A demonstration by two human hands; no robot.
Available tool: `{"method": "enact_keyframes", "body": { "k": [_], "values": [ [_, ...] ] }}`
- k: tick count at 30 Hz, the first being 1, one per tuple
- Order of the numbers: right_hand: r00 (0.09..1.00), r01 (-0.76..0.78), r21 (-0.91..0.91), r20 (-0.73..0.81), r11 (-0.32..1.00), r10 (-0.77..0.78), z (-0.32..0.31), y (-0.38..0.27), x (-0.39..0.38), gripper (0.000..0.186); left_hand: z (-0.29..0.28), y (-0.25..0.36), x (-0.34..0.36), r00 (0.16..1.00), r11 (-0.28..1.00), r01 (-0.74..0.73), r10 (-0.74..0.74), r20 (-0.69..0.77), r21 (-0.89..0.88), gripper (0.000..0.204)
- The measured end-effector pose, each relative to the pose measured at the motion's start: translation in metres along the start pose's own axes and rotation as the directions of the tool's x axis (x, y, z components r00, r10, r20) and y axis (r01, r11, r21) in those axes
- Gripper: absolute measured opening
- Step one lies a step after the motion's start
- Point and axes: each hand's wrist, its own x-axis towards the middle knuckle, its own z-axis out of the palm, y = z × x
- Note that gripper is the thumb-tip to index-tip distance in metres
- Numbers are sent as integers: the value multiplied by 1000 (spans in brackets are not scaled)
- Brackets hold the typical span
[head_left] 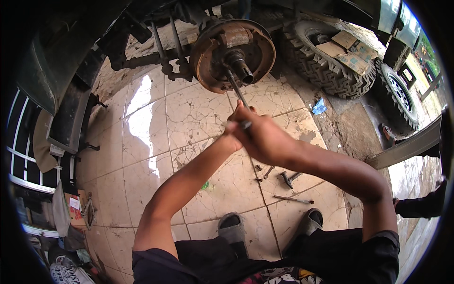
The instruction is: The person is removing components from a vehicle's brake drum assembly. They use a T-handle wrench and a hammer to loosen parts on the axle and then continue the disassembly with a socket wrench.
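Both my hands are closed together around a long metal bar (235, 85) in the middle of the head view. My left hand (232, 130) is partly hidden by my right hand (261, 135), which looks slightly blurred. The bar runs away from me, and its far end reaches in beside the greasy spindle (240, 66) of a wheel assembly. Round this spindle is a rusty brake backing plate (201, 59) with curved brake shoes. Whether the bar's tip touches a part there, I cannot tell.
On the tiled floor (208, 165) by my feet lie a hammer (288, 180), a thin rod tool (294, 199) and small metal pieces. A large tyre (326, 75) carrying cardboard (350, 49) and another wheel (399, 92) lie at the right. A person's leg (421, 206) shows at the right edge.
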Motion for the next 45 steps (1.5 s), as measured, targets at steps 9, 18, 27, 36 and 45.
{"method": "enact_keyframes", "body": {
  "k": [9,18,27,36,45],
  "values": [
    [808,-37,-240,564,970,171,31,-32,18,26,3,-36,-41,978,998,53,-46,202,-29,50],
    [921,36,-146,388,989,24,29,-39,31,29,8,6,-3,975,946,24,49,218,-322,29],
    [999,51,-112,13,992,-49,6,-32,20,14,20,-10,11,998,971,-68,62,-33,-230,32],
    [971,80,174,-237,981,-37,-19,-35,18,15,1,-23,40,992,994,-104,107,69,-43,37],
    [961,75,359,-274,930,28,-39,-68,61,27,28,-20,19,919,941,-243,301,-254,238,40]
  ]
}}
